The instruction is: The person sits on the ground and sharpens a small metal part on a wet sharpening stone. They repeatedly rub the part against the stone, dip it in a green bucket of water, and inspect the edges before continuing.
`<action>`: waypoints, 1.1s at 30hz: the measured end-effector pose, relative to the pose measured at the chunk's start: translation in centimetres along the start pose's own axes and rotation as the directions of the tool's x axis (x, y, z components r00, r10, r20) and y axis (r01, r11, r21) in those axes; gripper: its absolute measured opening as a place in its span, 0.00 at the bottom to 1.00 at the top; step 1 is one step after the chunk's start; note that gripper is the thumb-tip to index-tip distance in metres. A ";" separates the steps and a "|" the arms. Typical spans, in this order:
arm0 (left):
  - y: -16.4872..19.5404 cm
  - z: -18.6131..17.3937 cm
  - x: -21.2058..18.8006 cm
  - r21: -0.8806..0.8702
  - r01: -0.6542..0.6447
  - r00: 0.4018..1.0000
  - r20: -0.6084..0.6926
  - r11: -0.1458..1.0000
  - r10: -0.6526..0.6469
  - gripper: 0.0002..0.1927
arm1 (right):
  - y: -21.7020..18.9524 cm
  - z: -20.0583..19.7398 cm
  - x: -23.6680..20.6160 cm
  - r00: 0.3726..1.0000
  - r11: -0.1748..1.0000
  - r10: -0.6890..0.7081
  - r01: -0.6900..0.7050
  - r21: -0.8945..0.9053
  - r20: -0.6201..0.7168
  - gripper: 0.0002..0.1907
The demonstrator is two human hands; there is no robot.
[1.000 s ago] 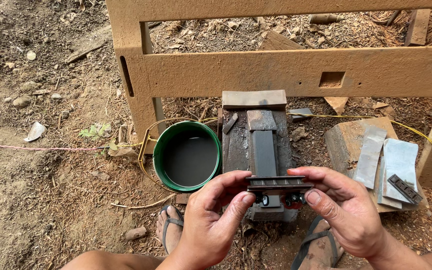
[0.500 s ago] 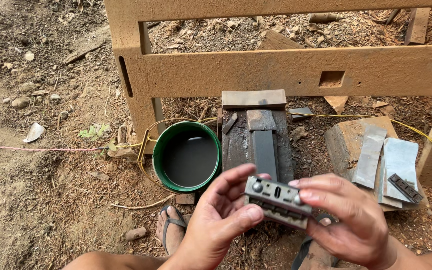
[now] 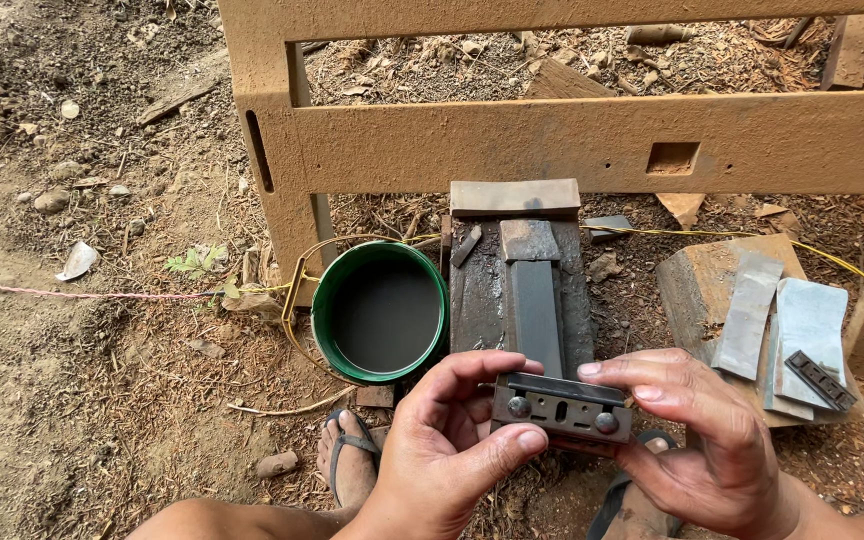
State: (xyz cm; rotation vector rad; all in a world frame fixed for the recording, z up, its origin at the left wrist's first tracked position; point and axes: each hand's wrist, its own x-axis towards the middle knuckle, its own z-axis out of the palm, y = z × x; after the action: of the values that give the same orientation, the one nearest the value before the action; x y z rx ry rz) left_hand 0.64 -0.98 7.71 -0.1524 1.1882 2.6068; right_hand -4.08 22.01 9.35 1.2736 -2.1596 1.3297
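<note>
Head view: both hands closed on a metal blade holder [image 3: 562,408], left hand [image 3: 447,450] pinching its left end, right hand [image 3: 697,440] its right, just at 6 o'clock of the stone [image 3: 535,310]. Best kept level, thumbs clear of the edge. At 9 o'clock of the stone, green bucket [image 3: 324,330] holding dark water.

— What is held at six o'clock?
— A dark metal blade holder [image 3: 562,408], a flat oblong plate with two round bolt heads and slots on its face, lying level and lengthwise across.
— How is it gripped?
— Left hand [image 3: 452,455] at nine o'clock, right hand [image 3: 697,430] at three, fingers pinching each end.
</note>
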 end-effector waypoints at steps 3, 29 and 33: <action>0.0 0.0 0.0 -0.004 0.010 1.000 -0.008 1.000 -0.011 0.28 | 0.1 -0.1 -0.1 1.000 1.000 0.000 0.000 -0.003 0.003 0.43; -0.8 -1.3 1.4 0.127 0.217 0.966 -0.170 0.968 -0.194 0.18 | 1.5 0.9 -2.6 0.579 0.531 0.808 -0.796 0.291 0.109 0.33; -1.5 -1.7 1.8 0.091 0.296 0.926 -0.272 0.951 -0.262 0.15 | 0.8 1.2 -1.5 0.979 0.918 0.203 -0.179 -0.353 0.031 0.32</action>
State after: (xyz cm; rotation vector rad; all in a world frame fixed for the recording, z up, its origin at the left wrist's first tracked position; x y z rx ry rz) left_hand -0.67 -0.92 5.14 -0.6049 1.3071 2.3020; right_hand -3.62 21.94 7.27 1.0003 -2.4809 0.9164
